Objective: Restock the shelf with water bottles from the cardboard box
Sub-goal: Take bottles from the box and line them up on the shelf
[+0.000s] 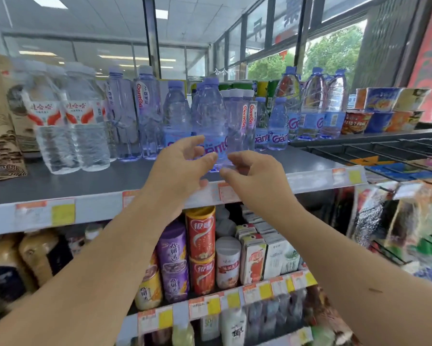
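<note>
Clear plastic water bottle with a purple cap and blue label stands upright on the dark grey top shelf among other bottles. Left hand and right hand hover just before it, fingers spread, holding nothing.

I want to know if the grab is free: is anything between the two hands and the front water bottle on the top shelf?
Nothing visible: left hand and right hand flank the bottle.
</note>
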